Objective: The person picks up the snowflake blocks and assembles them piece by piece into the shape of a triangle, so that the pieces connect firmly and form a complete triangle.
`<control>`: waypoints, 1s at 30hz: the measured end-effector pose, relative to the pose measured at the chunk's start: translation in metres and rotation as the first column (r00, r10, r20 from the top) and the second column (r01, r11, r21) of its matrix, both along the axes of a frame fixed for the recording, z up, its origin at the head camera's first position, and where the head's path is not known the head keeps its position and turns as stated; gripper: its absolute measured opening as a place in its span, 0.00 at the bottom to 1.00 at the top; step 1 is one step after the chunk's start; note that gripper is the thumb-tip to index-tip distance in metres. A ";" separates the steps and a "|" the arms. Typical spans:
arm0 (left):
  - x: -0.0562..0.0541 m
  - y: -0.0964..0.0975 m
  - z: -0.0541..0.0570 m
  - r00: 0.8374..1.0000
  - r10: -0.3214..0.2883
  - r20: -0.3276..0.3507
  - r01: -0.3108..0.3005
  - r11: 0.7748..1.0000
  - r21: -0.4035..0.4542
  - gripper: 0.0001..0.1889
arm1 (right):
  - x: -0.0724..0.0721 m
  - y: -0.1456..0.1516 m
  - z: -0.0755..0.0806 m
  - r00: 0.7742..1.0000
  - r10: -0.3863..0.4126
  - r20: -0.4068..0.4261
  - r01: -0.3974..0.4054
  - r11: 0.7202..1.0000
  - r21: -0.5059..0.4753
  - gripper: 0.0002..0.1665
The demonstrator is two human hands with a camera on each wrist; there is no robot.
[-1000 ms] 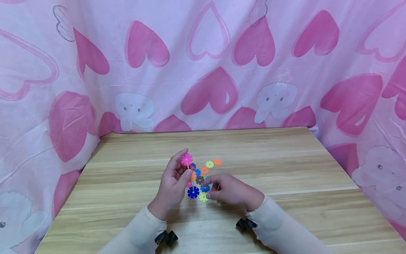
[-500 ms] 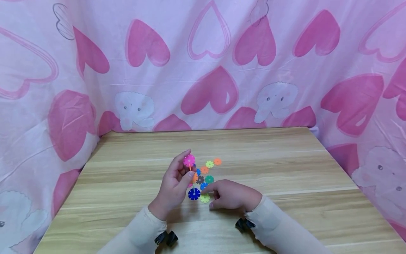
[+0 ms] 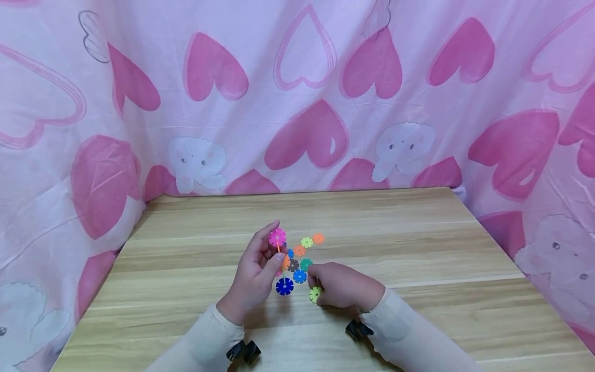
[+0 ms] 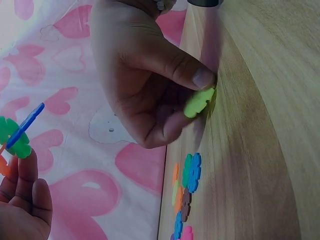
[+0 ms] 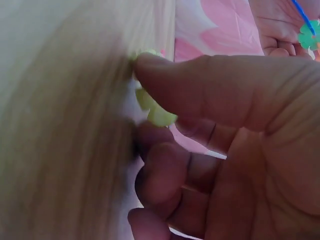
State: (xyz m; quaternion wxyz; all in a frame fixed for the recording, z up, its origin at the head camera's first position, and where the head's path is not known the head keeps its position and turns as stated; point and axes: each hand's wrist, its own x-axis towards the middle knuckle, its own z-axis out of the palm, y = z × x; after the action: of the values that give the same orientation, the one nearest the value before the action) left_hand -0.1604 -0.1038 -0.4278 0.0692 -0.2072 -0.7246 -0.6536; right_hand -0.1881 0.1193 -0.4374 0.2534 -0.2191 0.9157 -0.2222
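Observation:
My left hand [image 3: 253,263] holds a small joined piece of notched plastic discs above the table. Its pink disc [image 3: 277,237] is at the top, and its dark blue disc [image 3: 284,286] hangs at the bottom. A green disc [image 4: 21,149] of that piece shows in the left wrist view. Thumb and fingers of my right hand [image 3: 346,284] pinch a yellow-green notched disc [image 3: 314,295] close to the tabletop. In the left wrist view this disc [image 4: 200,102] is tilted, with its edge near the wood. My right thumb covers part of it in the right wrist view.
Several loose discs lie between the hands and beyond, among them a blue disc [image 3: 299,276], a green disc [image 3: 306,264], a brown disc [image 3: 293,265] and an orange disc [image 3: 318,238]. A pink heart-print curtain [image 3: 307,134] stands behind the wooden table [image 3: 395,222].
My right hand has left the blue disc, taken the yellow-green disc and drawn it right, toward me. My left hand has barely shifted, still holding the joined piece.

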 end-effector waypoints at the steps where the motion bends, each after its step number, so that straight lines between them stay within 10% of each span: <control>1: 0.000 0.000 0.000 1.000 -0.003 0.001 0.003 1.000 0.000 0.33 | 0.000 0.000 0.001 1.000 -0.001 0.003 0.001 1.000 -0.006 0.18; 9: 0.001 0.000 -0.001 0.999 -0.037 0.007 0.037 0.999 0.017 0.34 | -0.003 0.012 0.011 0.989 -0.130 0.071 0.145 0.948 -0.284 0.13; 22: 0.001 0.000 0.001 0.996 -0.091 -0.013 0.089 0.993 -0.074 0.33 | -0.001 0.019 0.037 0.971 -0.188 0.147 0.233 0.610 -0.757 0.26; 30: 0.000 0.001 -0.003 0.986 -0.150 -0.073 0.142 0.985 -0.103 0.32 | 0.008 0.018 0.044 0.976 -0.139 0.168 0.217 0.545 -0.810 0.24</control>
State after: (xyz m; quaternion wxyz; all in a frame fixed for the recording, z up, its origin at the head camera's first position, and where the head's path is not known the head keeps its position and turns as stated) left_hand -0.1605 -0.1029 -0.4306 0.0402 -0.2891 -0.7350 -0.6121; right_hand -0.1798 0.1373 -0.3931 0.1362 -0.2082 0.7121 -0.6565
